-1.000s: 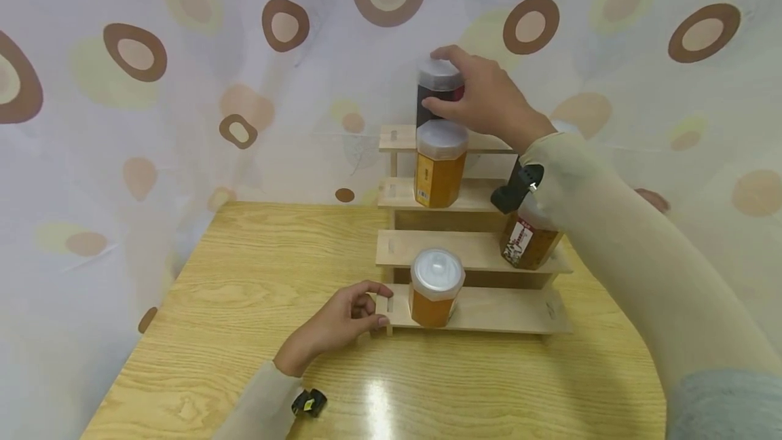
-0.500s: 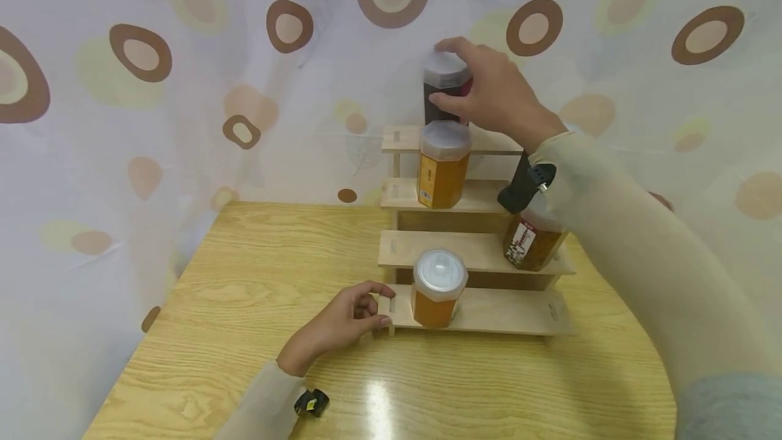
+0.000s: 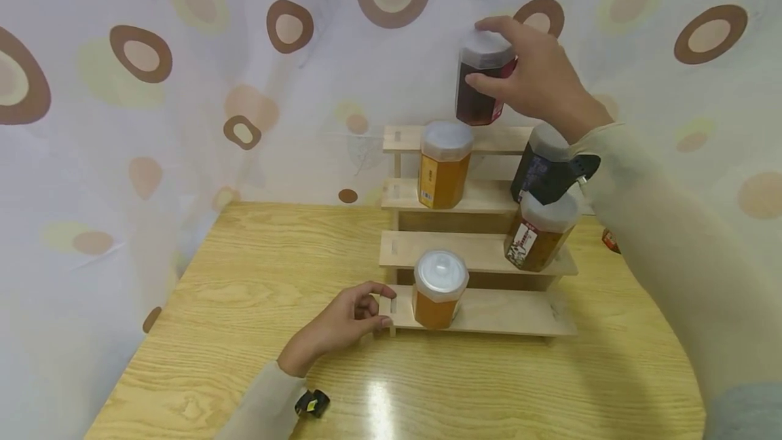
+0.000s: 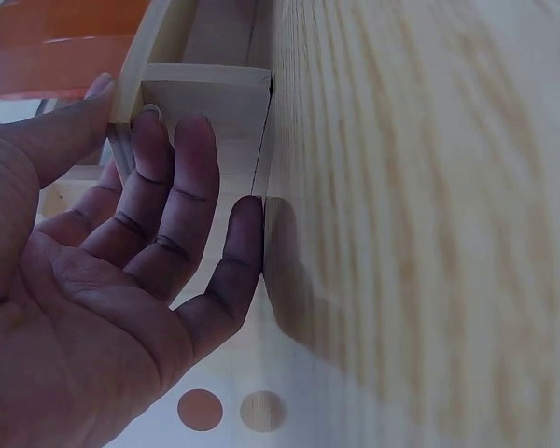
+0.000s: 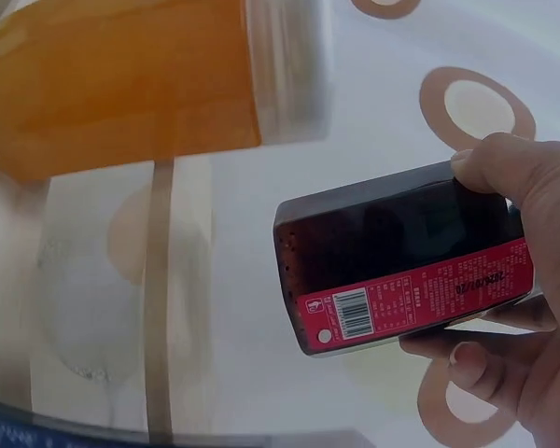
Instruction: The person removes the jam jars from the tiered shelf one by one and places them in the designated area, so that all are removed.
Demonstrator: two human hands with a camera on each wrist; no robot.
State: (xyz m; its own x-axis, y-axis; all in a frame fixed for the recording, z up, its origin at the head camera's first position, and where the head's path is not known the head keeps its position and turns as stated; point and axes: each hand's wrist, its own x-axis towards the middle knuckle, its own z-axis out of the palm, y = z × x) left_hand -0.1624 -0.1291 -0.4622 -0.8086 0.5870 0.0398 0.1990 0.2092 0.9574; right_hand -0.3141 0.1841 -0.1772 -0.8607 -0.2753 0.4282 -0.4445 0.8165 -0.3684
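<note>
R grip curled round dark jar at its 9 o'clock, axis approx. vert., top tier at jar's 6; L grip pinches btm. tier.

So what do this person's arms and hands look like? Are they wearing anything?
The left hand and right hand are both bare, without gloves. The left sleeve and right sleeve are cream; grey cloth shows farther up the right arm. By the left wrist is a small black gadget with a yellow mark; the right wrist has a black strap.
</note>
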